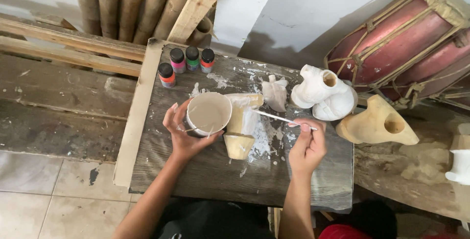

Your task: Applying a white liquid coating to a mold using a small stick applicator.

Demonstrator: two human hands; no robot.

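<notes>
Priming step in progress: the left hand (183,133) is cupping a cup of whitish paint (209,114), fingers wrapped around its wall, while the right hand (307,146) is pinching a thin brush (279,117) whose tip is touching the half-coated wooden carving (242,126) lying mid-surface (196,170). Next move calls for reloading, probably. The bristles are being hidden against white paint; the carving's underside is unseen.

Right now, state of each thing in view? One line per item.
Left hand: grip closed on the cup rim.
Cup: upright, open, holds pale paint.
Right hand: pinching the brush.
Brush: tip on the wooden piece.
Wooden piece: lying flat, partly painted white.
Paint bottles: four, upright, capped.
White carving: fully painted.
Bare carving: unpainted.
</notes>
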